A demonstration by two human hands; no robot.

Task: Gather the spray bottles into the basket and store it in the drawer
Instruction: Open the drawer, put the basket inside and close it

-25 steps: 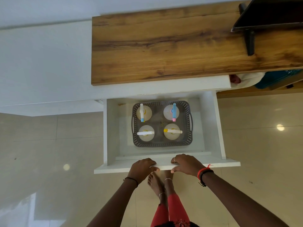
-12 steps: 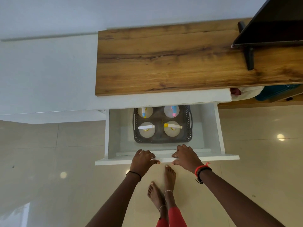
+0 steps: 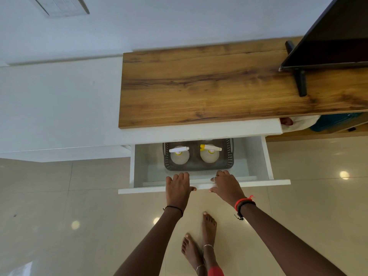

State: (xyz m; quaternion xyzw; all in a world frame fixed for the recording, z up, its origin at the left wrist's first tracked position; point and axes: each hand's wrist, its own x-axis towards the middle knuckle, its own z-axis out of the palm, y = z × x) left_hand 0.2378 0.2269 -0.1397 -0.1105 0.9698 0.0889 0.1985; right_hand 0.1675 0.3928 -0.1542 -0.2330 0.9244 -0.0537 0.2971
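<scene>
Storage nearly complete: left hand (image 3: 178,186) and right hand (image 3: 226,187) laid on the front panel of a smooth white laminate drawer (image 3: 143,190), fingers (image 3: 181,176) straight and close together over its top edge, thumbs out along the face, gripping nothing. Inside, tucked partly under the cabinet lip, a dark grey perforated plastic basket (image 3: 230,156) holding two round translucent spray bottles in view, one with a white trigger head (image 3: 179,156), one with a yellow-and-white trigger head (image 3: 210,155); any others hidden beneath the overhang. Judged the last step: closing the half-open drawer. Next move likely to call for an even, level push from both palms, slow enough to keep the upright bottles from tipping. Above, a warm wood-grain desk (image 3: 199,86); below, glossy beige floor tiles (image 3: 59,216).
</scene>
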